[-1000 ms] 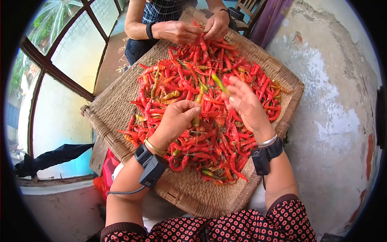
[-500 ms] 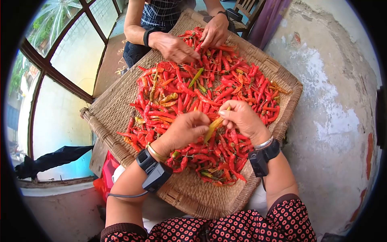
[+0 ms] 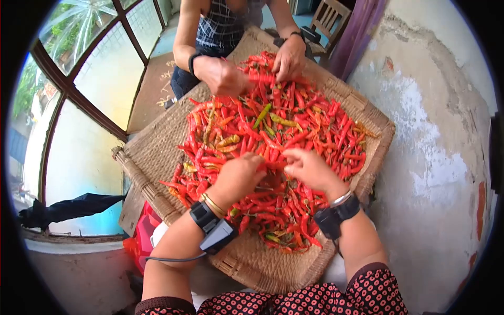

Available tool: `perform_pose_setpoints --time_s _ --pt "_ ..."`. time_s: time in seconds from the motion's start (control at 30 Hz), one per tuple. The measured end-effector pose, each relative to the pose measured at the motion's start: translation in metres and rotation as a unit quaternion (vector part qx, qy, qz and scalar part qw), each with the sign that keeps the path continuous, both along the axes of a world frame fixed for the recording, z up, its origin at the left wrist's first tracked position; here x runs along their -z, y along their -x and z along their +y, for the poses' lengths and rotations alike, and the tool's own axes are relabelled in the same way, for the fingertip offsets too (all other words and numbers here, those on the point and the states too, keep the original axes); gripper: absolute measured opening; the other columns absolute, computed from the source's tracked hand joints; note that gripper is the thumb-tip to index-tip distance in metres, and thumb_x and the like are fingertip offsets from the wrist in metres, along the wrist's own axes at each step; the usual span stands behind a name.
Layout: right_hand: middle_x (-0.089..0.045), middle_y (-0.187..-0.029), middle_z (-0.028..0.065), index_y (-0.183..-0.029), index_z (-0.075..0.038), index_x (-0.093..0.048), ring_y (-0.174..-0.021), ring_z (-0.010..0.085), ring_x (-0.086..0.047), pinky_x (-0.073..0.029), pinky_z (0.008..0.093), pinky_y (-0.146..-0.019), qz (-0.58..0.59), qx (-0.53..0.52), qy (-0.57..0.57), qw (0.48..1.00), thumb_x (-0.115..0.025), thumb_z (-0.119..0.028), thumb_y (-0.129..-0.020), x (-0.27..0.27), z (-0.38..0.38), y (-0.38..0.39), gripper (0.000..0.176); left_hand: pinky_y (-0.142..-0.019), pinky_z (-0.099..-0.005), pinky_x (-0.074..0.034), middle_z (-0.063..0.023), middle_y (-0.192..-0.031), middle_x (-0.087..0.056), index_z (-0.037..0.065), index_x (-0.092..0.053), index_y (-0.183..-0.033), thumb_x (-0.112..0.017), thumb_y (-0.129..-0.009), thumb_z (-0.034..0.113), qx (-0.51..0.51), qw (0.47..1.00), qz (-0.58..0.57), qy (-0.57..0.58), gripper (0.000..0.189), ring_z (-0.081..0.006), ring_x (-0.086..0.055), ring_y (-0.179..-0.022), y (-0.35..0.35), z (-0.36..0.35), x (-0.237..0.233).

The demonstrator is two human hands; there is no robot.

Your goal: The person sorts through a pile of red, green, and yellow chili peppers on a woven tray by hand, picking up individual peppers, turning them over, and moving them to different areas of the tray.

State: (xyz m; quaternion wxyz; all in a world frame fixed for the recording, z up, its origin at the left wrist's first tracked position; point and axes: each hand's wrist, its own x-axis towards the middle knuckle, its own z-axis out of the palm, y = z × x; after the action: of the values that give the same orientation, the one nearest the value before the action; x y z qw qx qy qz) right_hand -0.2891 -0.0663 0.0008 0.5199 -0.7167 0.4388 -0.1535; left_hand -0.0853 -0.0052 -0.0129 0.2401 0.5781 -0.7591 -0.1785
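Red chilies (image 3: 257, 202) cover the middle of a woven tray (image 3: 152, 142), with a few yellow and green ones among them. Over the centre of the pile, my left hand (image 3: 239, 177) pinches the left end of a red chili (image 3: 274, 165). The fingers of my right hand (image 3: 313, 170) are closed at that chili's other end; the grip there is slightly blurred. A yellowish chili (image 3: 285, 122) lies higher up, beside a green one (image 3: 262, 115).
Across the tray, another person (image 3: 226, 31) has both hands at the far chilies, one blurred. Windows (image 3: 100, 89) and a dark folded umbrella (image 3: 79, 210) are at the left. A rough wall (image 3: 420, 157) stands at the right, a wooden chair (image 3: 331, 23) behind.
The yellow chili has left my hands; a yellowish one now lies farther up the pile. A red chili is between my fingers. The view has shifted slightly, and the other person's hands have moved.
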Motion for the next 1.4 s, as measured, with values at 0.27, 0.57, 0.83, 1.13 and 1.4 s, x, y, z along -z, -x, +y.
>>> perform_pose_setpoints --time_s 0.27,0.57,0.83,1.13,1.4 --pt "-0.059 -0.085 0.0142 -0.088 -0.003 -0.057 -0.084 0.0310 -0.057 -0.045 0.0403 -0.074 0.197 -0.107 0.297 0.928 -0.065 -0.015 -0.070 0.022 0.003 -0.003 0.023 -0.062 -0.0425 -0.047 -0.0159 -0.069 -0.059 0.003 -0.059 -0.083 -0.062 -0.075 0.028 -0.002 0.998 -0.039 -0.058 0.026 -0.0343 -0.059 -0.068 0.005 -0.005 0.005" --pt "-0.059 -0.078 0.0047 -0.112 -0.002 -0.052 -0.068 0.0124 -0.058 -0.046 0.0266 -0.057 -0.151 0.092 0.124 0.977 -0.059 -0.012 -0.083 0.003 0.006 -0.004 0.032 -0.056 -0.0354 -0.047 -0.0130 -0.065 -0.060 0.002 -0.061 -0.079 -0.065 -0.077 0.022 -0.032 0.988 0.126 -0.079 0.021 -0.0242 -0.060 -0.059 0.002 0.000 -0.013" --pt "-0.054 -0.091 0.0055 -0.132 0.001 -0.029 -0.071 0.0097 -0.057 -0.045 0.0204 -0.055 -0.229 0.179 -0.058 0.955 -0.056 -0.014 -0.086 -0.009 0.010 -0.002 0.056 -0.051 -0.0209 -0.042 0.0035 -0.066 -0.057 0.002 -0.062 -0.088 -0.059 -0.085 0.014 -0.135 0.876 0.440 -0.142 0.013 -0.0061 -0.051 -0.056 -0.021 -0.032 -0.025" --pt "-0.057 -0.091 0.0108 -0.118 0.000 -0.049 -0.068 0.0135 -0.059 -0.049 0.0274 -0.062 -0.093 0.090 0.113 0.985 -0.060 -0.014 -0.081 0.008 0.009 -0.006 0.041 -0.072 -0.0339 -0.049 -0.0126 -0.089 -0.062 0.002 -0.060 -0.097 -0.063 -0.077 0.011 -0.094 0.984 0.135 0.063 0.023 -0.0254 -0.060 -0.085 -0.030 -0.029 -0.008" --pt "-0.058 -0.094 0.0161 -0.102 -0.004 -0.058 -0.091 0.0348 -0.056 -0.046 0.0397 -0.078 0.088 -0.130 0.209 0.965 -0.064 -0.022 -0.074 0.011 0.029 -0.016 0.034 -0.065 -0.0394 -0.050 -0.0108 -0.085 -0.058 0.009 -0.063 -0.088 -0.064 -0.071 0.022 0.062 0.987 -0.140 -0.053 0.022 -0.0283 -0.061 -0.076 -0.010 -0.003 -0.003"
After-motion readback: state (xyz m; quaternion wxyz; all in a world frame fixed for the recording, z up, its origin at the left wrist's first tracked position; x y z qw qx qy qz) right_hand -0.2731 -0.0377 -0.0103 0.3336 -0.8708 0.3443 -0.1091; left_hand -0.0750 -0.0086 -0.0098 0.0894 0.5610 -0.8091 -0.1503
